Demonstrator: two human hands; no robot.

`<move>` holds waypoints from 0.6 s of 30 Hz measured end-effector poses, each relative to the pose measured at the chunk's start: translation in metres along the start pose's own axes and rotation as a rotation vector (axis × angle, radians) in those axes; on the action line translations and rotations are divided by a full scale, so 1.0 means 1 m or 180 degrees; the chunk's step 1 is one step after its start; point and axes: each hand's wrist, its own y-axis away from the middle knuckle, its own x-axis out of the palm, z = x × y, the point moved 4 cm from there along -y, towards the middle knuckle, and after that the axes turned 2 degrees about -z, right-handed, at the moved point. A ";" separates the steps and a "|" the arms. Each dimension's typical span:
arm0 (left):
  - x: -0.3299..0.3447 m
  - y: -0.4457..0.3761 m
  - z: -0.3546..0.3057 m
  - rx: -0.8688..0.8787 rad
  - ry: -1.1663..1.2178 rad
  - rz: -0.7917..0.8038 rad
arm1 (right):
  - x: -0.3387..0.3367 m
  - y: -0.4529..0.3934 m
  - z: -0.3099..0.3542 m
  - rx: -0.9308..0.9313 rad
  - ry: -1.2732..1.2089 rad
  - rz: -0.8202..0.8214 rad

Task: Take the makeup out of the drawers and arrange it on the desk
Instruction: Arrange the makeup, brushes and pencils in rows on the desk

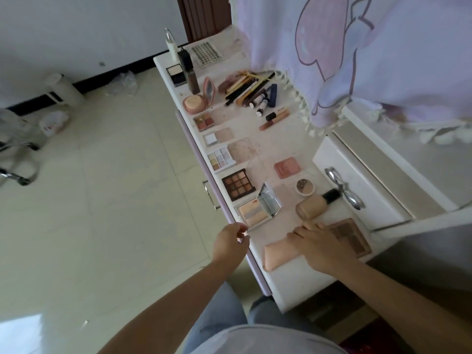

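The white table (288, 282) is already covered with makeup. The right hand (318, 247) lies on a peach tube (277, 256) near the table's front end, fingers curved over its upper part and holding it down against the top. Just past the hand, partly under it, sits a brown palette (351, 236). The left hand (229, 242) hangs at the table's pink edge beside the tube, fingers loosely curled and holding nothing.

Taking the tube as the mark: just beyond it lies a foundation bottle (315, 203) on its side, black cap pointing toward the small white drawer (357, 190) with its silver handle. A round pot (305, 186) sits just past the bottle, and a pink compact (287, 167) farther on.

Along the table's edge, running away from the tube, is a row of open cases: a mirrored highlighter (256, 209), a dark eyeshadow palette (238, 183), a pale palette (221, 158), a small white one (217, 137), a reddish one (204, 121), and a round pink compact (198, 100) with its lid up. A heap of pencils (249, 86) and tubes lies beside that, and a few bottles (190, 70) stand at the far end. A lilac curtain (344, 54) hangs over the table's far side.
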 end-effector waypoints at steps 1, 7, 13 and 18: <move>0.000 0.002 -0.004 0.0099 -0.0106 0.0116 | -0.001 -0.001 -0.002 -0.0068 0.0035 -0.0113; 0.008 0.015 -0.024 0.1009 -0.1155 0.1957 | -0.018 0.003 -0.003 0.0378 -0.1480 0.0264; -0.009 0.011 -0.045 0.1403 -0.1507 0.1336 | -0.048 -0.004 0.010 0.0983 -0.2777 -0.0459; -0.042 0.006 -0.081 0.2138 -0.2135 0.0186 | -0.069 -0.027 -0.004 0.1889 -0.3064 -0.1016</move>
